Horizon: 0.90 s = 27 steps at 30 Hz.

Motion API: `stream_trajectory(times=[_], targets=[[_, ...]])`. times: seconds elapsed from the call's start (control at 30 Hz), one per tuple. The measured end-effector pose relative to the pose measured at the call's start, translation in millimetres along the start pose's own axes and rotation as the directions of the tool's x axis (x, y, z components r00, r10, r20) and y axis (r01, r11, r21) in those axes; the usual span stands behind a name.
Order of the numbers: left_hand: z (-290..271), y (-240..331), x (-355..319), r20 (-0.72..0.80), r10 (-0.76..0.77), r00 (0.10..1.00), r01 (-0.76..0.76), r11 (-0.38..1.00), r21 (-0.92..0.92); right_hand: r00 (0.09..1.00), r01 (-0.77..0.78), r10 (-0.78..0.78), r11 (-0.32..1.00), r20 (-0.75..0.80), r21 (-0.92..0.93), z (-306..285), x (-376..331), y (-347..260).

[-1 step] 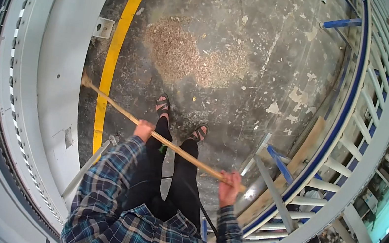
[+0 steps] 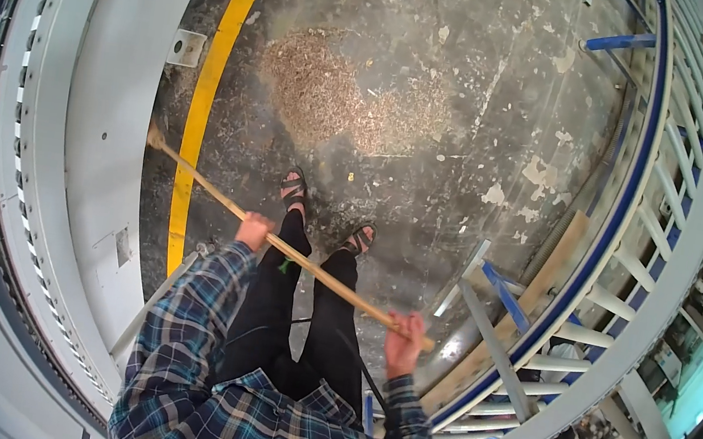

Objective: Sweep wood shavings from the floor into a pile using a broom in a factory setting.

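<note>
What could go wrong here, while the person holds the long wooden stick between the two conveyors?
The wooden stick is long; its far end lies close to the white conveyor frame, so a swing may hit it. The feet wear open sandals close to the sawdust pile, so chips could get under the toes. The left hand and right hand are bare, so the wood may give splinters.

Both forearms come up from the near edge in blue-and-white plaid sleeves. The left hand point(image 2: 254, 230) sits farther out and to the left, fingers curled shut in a fist, knuckles up. The right hand point(image 2: 402, 343) is nearer and to the right, also closed tight, its thumb seemingly wrapped over the top, though the view is too small to be sure. Both elbows are bent and the hands are well apart.
</note>
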<state>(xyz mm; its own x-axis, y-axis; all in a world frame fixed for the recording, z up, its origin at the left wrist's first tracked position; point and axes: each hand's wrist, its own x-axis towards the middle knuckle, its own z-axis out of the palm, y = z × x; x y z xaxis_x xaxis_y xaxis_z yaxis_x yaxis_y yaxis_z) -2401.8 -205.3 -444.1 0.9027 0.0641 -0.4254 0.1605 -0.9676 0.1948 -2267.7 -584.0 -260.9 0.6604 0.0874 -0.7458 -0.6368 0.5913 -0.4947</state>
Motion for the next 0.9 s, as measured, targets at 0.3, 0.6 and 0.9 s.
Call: stream_trajectory(times=[0.3, 0.6, 0.9], targets=[[-61, 4, 27, 0.127, 0.274, 0.953, -0.251, 0.953, -0.171, 0.974, -0.035, 0.056, 0.995, -0.220, 0.096, 25, -100, -35], [-240, 189, -12, -0.030, 0.398, 0.917, -0.377, 0.838, -0.396, 0.810, 0.561, -0.568, 0.823, -0.146, -0.089, 132, -231, -243], [-256, 110, -44, -0.098, 0.121, 0.988, -0.148, 0.924, -0.354, 0.928, 0.371, -0.366, 0.925, 0.064, -0.085, 150, -196, -198]])
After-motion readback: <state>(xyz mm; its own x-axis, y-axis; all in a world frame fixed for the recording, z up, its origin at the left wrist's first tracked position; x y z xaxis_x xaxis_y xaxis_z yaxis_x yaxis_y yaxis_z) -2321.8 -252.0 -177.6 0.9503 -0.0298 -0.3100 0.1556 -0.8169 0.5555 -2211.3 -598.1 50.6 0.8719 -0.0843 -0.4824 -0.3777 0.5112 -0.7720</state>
